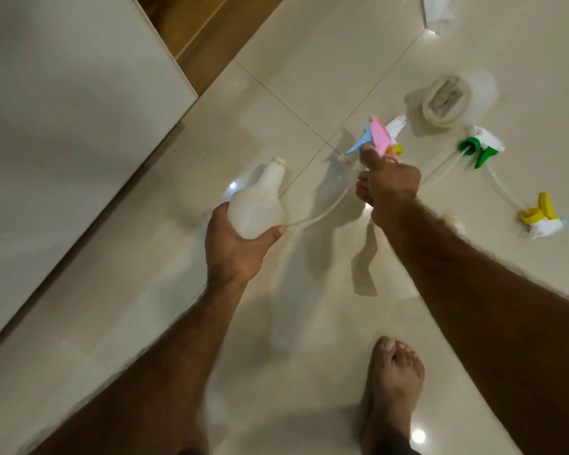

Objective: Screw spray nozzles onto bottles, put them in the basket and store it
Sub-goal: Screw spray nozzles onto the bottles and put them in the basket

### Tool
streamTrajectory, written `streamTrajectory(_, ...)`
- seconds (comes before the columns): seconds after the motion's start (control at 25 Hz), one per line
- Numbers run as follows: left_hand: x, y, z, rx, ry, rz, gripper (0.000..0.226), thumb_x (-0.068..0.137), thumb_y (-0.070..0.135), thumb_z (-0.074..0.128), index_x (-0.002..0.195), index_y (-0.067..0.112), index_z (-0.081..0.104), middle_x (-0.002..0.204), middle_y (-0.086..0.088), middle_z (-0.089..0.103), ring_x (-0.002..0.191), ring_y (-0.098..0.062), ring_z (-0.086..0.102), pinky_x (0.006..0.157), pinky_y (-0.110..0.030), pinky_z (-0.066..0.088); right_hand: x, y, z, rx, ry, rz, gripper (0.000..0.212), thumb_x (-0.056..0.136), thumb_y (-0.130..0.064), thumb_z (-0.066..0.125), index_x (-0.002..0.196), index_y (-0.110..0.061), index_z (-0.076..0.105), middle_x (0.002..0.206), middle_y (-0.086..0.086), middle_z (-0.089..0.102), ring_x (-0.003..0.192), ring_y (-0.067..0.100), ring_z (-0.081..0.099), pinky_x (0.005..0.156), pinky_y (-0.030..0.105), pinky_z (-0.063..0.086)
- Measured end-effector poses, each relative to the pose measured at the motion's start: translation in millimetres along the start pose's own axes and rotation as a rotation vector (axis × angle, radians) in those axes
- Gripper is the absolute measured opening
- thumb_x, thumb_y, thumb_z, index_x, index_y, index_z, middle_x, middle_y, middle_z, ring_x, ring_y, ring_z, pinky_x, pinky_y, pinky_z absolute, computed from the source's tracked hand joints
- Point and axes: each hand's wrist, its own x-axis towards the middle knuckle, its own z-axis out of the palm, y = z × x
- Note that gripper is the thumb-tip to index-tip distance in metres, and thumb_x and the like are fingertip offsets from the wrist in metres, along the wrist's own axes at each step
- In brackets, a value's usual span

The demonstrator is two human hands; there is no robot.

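Observation:
My left hand (235, 244) grips a cloudy white plastic bottle (257, 198) by its base, its open neck pointing up and away. My right hand (386, 185) is closed on a pink spray nozzle (380, 134), whose clear dip tube (322, 211) curves down toward the bottle's base. On the floor behind the pink nozzle lies a blue and white nozzle (395, 124). A green and white nozzle (480, 146) and a yellow and white nozzle (541, 218) lie to the right, each with a clear tube.
Glossy cream floor tiles (309, 60) surround me. A large white cabinet face (63, 110) fills the left. A second bottle (447, 100) lies on its side at the upper right, with a white bag (437, 11) at the top edge. My bare foot (393, 385) stands at the bottom.

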Motion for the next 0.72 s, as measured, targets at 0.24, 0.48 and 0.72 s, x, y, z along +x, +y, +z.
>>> streamTrajectory(0.24,-38,-25,-24,0.049,-0.020,0.003,0.100,0.054,0.019,0.103,0.137,0.015,0.047,0.131,0.002,0.052,0.123,-0.024,0.055,0.103,-0.047,0.057,-32,-63,-15,0.107,-0.108,-0.166,0.023,0.094,-0.022,0.076,0.084,-0.008,0.061,0.070,0.017,0.061,0.056,0.024,0.062,0.059,0.034,0.061)
streamTrajectory(0.48,-50,-15,-27,0.033,-0.041,0.057,0.100,0.057,0.011,0.101,0.141,0.015,0.047,0.132,0.003,0.047,0.121,-0.015,0.049,0.086,-0.008,0.043,-40,-80,-8,0.117,-0.131,-0.230,0.028,0.095,-0.021,0.074,0.080,-0.005,0.057,0.053,0.005,0.052,0.046,0.019,0.054,0.052,0.027,0.051)
streamTrajectory(0.72,-50,-13,-30,0.056,-0.056,0.112,0.101,0.058,0.010,0.101,0.143,0.013,0.046,0.135,-0.002,0.047,0.118,-0.015,0.048,0.098,-0.026,0.047,-45,-75,-5,0.087,-0.160,-0.227,0.039,0.096,-0.018,0.074,0.066,-0.009,0.050,0.041,-0.004,0.045,0.038,0.016,0.047,0.047,0.022,0.044)
